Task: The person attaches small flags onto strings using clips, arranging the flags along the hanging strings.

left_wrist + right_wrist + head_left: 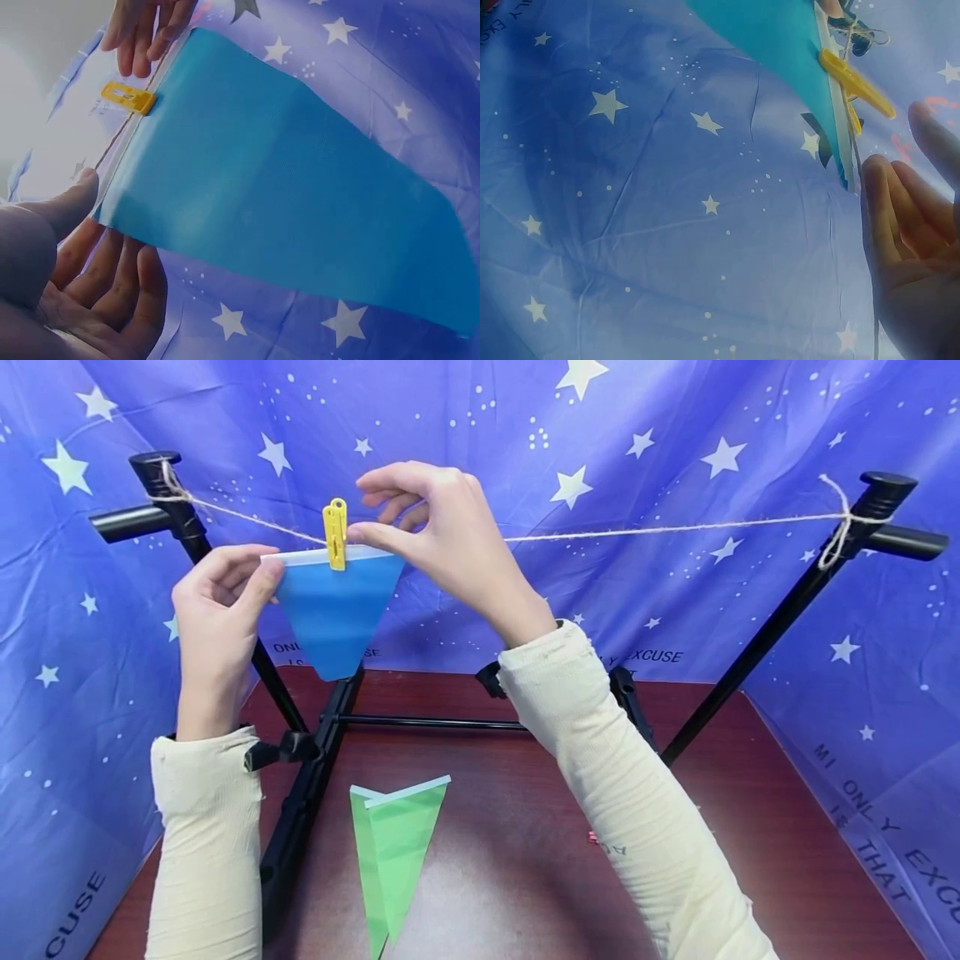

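Note:
A blue paper pennant [333, 618] with a white top edge hangs at the left part of a thin string [637, 531]. One yellow clothespin [335, 539] stands upright at the middle of that edge, clamped over string and paper. My left hand [221, 627] pinches the pennant's left top corner, thumb in front and fingers behind, as the left wrist view shows. Just right of the clothespin is my right hand [453, 527], its fingers loosely bent. In the right wrist view its thumb and fingers are apart from the clothespin [855, 82], with nothing between them.
Black stand posts [757, 635] hold the string at both ends. Two overlapping green pennants [408, 835] lie on the dark red-brown table [495, 893]. A small red item [592, 837] shows beside the right sleeve. Blue star-printed cloth [465, 435] surrounds the table.

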Available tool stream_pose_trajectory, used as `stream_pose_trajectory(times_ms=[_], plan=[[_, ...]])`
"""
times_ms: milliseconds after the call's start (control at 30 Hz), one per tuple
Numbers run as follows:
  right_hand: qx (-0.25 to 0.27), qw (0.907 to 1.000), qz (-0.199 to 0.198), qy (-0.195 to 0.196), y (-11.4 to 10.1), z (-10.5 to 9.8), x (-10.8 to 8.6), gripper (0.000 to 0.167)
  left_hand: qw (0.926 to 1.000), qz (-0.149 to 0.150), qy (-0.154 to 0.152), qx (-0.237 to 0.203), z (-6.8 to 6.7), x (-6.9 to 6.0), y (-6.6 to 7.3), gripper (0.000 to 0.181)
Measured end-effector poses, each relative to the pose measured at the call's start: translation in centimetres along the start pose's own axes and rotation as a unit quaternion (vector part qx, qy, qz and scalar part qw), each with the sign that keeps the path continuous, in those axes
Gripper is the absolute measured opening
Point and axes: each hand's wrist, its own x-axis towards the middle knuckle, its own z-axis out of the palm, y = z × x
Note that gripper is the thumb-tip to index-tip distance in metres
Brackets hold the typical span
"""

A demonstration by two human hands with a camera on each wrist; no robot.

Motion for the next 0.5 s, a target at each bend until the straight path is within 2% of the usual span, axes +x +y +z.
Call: stream_pose_trajectory(times_ms=[200,500], plan=[[0.011,0.9996,-0.023,0.008,0.3,-0.3,-1.0,0.036,0.9999,-0.012,-0.006,-0.01,-0.7,-0.8,-0.1,0.025],[0.029,0.9992,-0.028,0.007,0.3,-0.8,-2.5,0.034,0.9997,-0.018,-0.013,-0.005,-1.7,-2.0,-0.5,0.025]])
